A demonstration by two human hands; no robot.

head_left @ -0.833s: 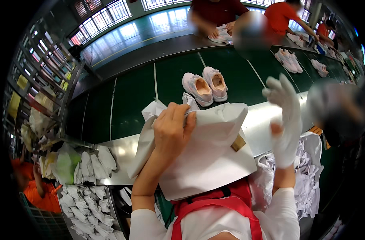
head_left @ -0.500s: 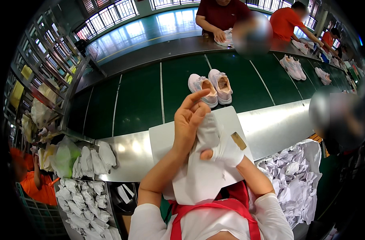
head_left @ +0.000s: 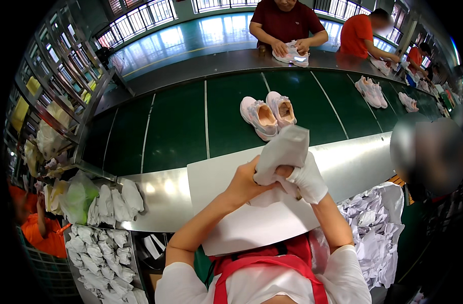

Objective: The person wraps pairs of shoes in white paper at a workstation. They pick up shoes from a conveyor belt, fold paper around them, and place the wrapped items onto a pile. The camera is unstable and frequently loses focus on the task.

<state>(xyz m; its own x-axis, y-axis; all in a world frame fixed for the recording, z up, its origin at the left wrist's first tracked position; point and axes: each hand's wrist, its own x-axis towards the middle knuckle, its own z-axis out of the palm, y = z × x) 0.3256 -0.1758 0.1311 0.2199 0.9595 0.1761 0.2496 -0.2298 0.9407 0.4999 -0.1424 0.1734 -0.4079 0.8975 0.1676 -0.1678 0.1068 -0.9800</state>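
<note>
A crumpled white paper bundle (head_left: 286, 147) is raised above a stack of white paper sheets (head_left: 259, 230). My bare left hand (head_left: 245, 181) is closed around its lower left side. From the right, my right hand (head_left: 308, 181) grips it too, in a white glove that leaves the thumb tip bare; the other fingers are mostly hidden. Just beyond the bundle, a pair of pale pink sneakers (head_left: 266, 115) stands on the green conveyor belt (head_left: 178, 126). Their openings face up, and the bundle's top comes close to the right shoe's heel.
A bin of crumpled paper (head_left: 371, 228) stands at my right. Left of me are a tray of stuffed paper bundles (head_left: 99, 258), more bundles on the metal ledge (head_left: 163, 195) and a metal rack (head_left: 84, 116). Across the belt, a person in dark red (head_left: 284, 23) handles a shoe.
The paper, earlier hanging broad and loose toward me, is now a compact bundle lifted upward. My left hand's outstretched index finger has closed around it. Across the belt, the person's shoe is now fully visible.
</note>
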